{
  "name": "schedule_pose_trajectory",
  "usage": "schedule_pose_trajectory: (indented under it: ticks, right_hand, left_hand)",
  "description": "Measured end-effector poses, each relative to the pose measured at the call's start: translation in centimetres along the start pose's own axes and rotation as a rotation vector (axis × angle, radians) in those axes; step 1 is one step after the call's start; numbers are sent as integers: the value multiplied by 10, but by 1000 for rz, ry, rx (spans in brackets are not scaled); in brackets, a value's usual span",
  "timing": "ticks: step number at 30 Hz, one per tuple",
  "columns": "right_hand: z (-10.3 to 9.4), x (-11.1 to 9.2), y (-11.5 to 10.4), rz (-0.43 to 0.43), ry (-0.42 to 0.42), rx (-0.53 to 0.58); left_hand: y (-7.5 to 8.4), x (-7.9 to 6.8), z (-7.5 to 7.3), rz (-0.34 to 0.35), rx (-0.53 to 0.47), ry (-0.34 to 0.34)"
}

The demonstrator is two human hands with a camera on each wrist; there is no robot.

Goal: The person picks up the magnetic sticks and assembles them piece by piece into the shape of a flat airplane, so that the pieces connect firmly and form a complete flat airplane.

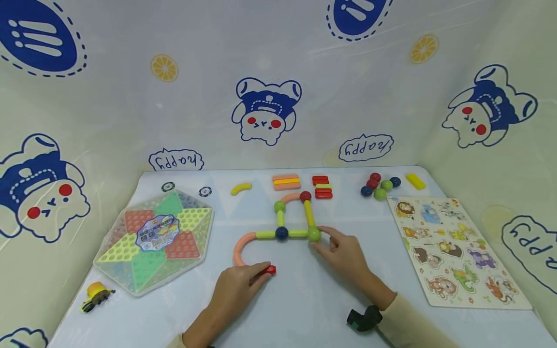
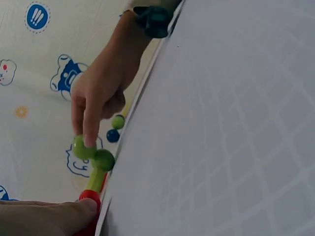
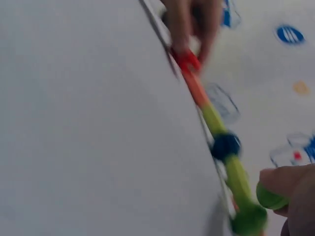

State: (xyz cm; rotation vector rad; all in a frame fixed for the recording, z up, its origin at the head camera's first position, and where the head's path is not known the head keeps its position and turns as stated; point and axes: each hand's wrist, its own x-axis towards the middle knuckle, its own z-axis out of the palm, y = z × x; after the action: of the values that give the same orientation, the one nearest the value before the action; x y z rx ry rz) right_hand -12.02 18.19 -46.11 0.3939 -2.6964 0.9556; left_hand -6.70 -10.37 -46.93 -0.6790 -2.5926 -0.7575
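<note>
Ball-and-rod building toy pieces form a frame on the table, with a blue ball, green rods, a yellow rod and a red ball. An orange curved rod bends from its left end toward my left hand, which pinches a short red rod. My right hand pinches a green ball at the frame's right corner. Beside it in the right wrist view is the corner's own green ball; these overlap in the head view.
Behind lie loose rods, red rods, a yellow curved rod, loose balls and a yellow block. A hexagonal game board and toy figure are left, an animal puzzle board right.
</note>
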Motion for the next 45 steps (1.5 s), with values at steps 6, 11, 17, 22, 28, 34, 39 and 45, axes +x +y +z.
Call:
schedule_pose_trajectory:
  ticks: [6,11,17,22,28,34,39,45]
  right_hand:
    - [22,-18,-27,-165,-182,41]
    - [32,-20,-35,-237,-201,41]
    - [37,-20,-43,-265,-221,30]
    - [37,-19,-49,-251,-253,41]
    - [29,-14,-43,-248,-221,41]
    - [1,26,-9,-120,-17,109]
    - [-14,78,39,115,25,49]
    - [-15,106,71,211,-38,-60]
  left_hand:
    - [0,2,0,26,12,23]
    - [0,3,0,20,10,30]
    - [0,3,-1,18,6,24]
    - [-1,3,-2,6,13,5]
    - [-2,3,-1,0,-6,6]
    - [-1,3,-2,-4,-14,6]
    - [-2,3,-3,10,-14,24]
    - [0,2,-2,9,-26,7]
